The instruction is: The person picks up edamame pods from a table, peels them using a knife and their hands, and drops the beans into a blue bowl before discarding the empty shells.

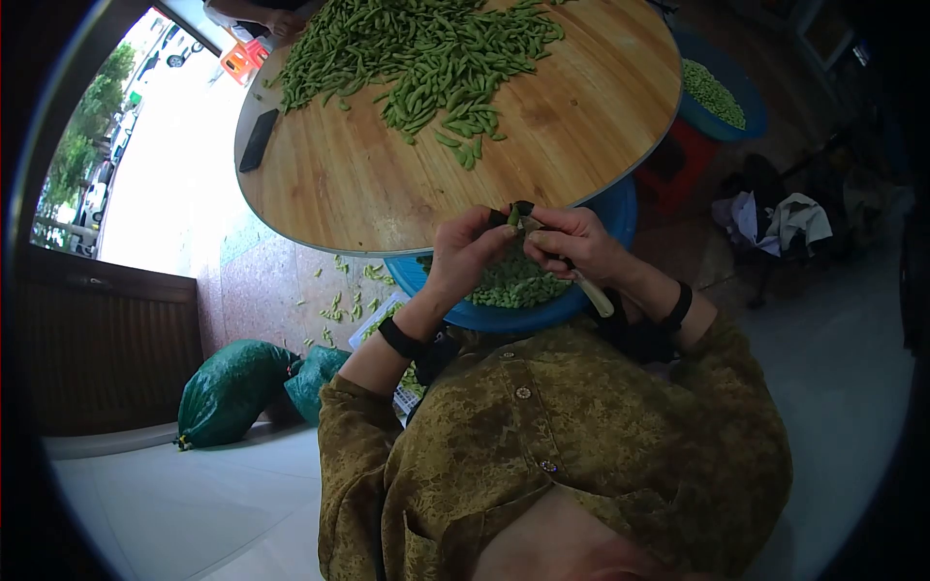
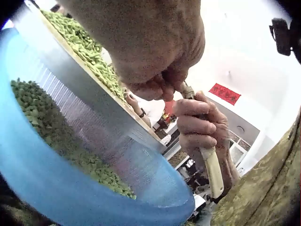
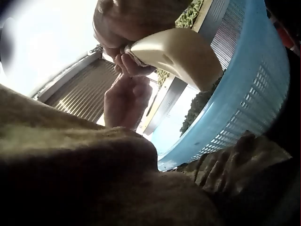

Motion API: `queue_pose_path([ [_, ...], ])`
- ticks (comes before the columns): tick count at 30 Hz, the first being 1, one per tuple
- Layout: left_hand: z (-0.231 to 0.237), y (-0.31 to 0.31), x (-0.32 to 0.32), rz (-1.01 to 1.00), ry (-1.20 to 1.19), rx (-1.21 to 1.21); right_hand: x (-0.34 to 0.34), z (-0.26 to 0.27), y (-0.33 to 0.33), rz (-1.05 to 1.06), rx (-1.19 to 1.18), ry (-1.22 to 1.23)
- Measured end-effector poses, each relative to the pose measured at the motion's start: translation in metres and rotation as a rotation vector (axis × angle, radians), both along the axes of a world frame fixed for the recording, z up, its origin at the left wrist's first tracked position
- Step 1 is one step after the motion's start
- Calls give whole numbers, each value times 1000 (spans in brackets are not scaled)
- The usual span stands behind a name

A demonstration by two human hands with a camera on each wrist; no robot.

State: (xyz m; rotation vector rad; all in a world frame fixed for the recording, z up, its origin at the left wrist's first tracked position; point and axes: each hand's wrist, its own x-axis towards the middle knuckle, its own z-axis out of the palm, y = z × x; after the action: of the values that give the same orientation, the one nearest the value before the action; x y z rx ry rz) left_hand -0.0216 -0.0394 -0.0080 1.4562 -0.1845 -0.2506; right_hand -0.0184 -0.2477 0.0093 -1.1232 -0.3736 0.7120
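Observation:
Over the blue basket (image 1: 460,315), both hands meet in the head view. My left hand (image 1: 467,254) pinches a green bean pod (image 1: 513,217) between thumb and fingers. My right hand (image 1: 573,240) grips a knife by its cream handle (image 1: 595,296), which slants down toward my body. Its blade is mostly hidden among the fingers. The left wrist view shows the right hand's fingers (image 2: 197,125) curled round the cream handle (image 2: 214,174), close to the left hand's fingertips. Shelled green beans (image 1: 518,284) lie in the basket below.
A round wooden table (image 1: 329,184) with a heap of pods (image 1: 426,58) adjoins the basket. A dark flat object (image 1: 259,140) lies at its left edge. Green sacks (image 1: 237,392) and scattered pods (image 1: 334,308) are on the floor at left. Another blue basin (image 1: 751,111) of beans stands at right.

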Motion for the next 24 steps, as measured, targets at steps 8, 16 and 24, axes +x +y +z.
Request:
queue_pose_path([
  [8, 7, 7, 9, -131, 215, -248, 7, 8, -5, 87, 124, 80],
  [16, -9, -1, 7, -167, 410, -429, 10, -20, -7, 2, -278, -512],
  [24, 14, 1, -2, -29, 202, 142, 16, -16, 5, -96, -379, -177],
])
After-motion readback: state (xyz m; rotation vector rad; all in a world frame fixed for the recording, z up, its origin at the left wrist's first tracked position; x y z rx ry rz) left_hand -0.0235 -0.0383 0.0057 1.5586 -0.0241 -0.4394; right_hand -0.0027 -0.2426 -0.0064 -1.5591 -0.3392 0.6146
